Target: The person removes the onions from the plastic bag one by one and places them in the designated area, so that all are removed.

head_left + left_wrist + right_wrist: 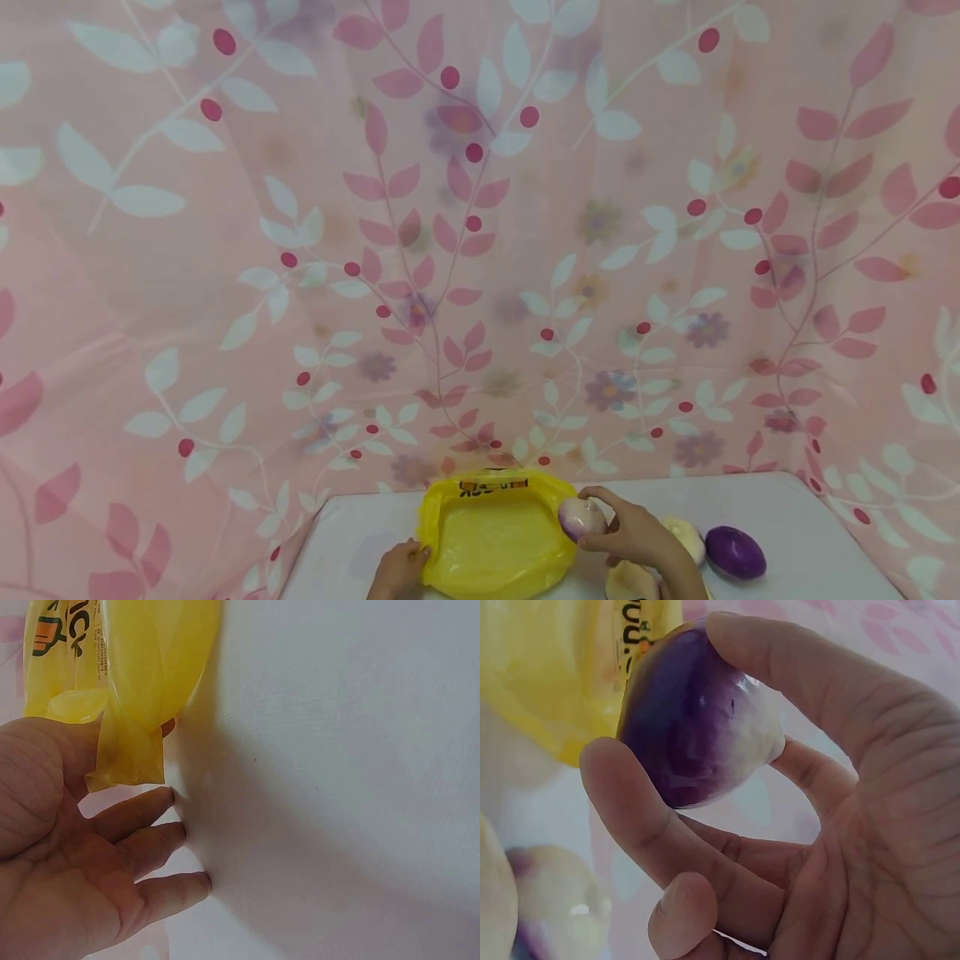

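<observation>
A yellow plastic bag (498,587) with dark lettering lies spread on the white table, its mouth wide. My left hand (401,569) pinches the bag's left edge; in the left wrist view a fold of the bag (131,750) hangs over the thumb side, and the other fingers (142,847) extend apart from it. At the bag's right rim, my right hand (637,533) holds a glossy purple-and-white turnip (582,518) between thumb and fingertips. The turnip (697,720) shows its dark purple side in the right wrist view. Nothing is visible inside the bag.
Right of the bag lie a dark purple round vegetable (736,552) and pale ones (684,537), partly behind my right forearm. Another pale one (632,581) sits near the front. A pink leaf-patterned curtain (480,250) hangs behind the white table (810,542).
</observation>
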A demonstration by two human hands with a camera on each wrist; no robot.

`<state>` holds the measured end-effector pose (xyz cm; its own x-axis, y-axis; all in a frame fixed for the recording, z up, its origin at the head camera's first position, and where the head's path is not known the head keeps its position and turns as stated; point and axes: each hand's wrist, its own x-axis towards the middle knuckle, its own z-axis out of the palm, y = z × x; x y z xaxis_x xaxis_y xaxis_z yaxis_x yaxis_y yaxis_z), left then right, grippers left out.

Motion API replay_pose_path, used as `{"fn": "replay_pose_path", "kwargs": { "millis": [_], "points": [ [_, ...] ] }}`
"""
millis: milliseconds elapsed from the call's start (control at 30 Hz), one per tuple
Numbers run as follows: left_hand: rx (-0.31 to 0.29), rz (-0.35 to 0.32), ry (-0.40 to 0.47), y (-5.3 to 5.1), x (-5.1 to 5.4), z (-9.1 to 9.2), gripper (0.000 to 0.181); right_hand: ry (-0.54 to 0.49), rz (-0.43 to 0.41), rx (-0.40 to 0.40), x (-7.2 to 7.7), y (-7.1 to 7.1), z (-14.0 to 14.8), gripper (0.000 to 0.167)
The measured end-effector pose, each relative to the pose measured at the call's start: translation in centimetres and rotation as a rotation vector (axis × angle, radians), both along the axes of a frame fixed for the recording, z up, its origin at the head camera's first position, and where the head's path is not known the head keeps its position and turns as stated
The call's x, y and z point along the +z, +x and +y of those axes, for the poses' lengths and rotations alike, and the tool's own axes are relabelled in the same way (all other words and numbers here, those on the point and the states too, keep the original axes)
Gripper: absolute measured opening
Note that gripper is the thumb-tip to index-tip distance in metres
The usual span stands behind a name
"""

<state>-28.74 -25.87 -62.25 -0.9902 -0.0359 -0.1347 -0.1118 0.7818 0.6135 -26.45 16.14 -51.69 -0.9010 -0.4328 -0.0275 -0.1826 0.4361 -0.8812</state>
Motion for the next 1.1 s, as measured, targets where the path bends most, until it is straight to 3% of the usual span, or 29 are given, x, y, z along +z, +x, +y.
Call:
{"fn": "replay_pose_path", "kwargs": {
  "millis": [133,433,700,1100],
  "points": [
    [0.007,-0.006,0.004,0.1,0.2,0.1,0.032,-0.007,-0.006,0.006,-0.3,0.3,1.1,0.064],
    [-0.038,0.030,0.014,0.4,0.7,0.1,0.035,0.041,0.003,-0.005,-0.2,1.2,3.9,0.065],
    [-0.037,0.046,0.017,0.4,0.6,0.0,0.035,0.072,0.002,-0.030,-0.5,1.9,6.4,0.064],
    [-0.020,0.015,0.013,0.3,0.6,0.1,0.034,0.043,-0.056,-0.045,-0.6,2.9,9.7,0.065]
  ]
}}
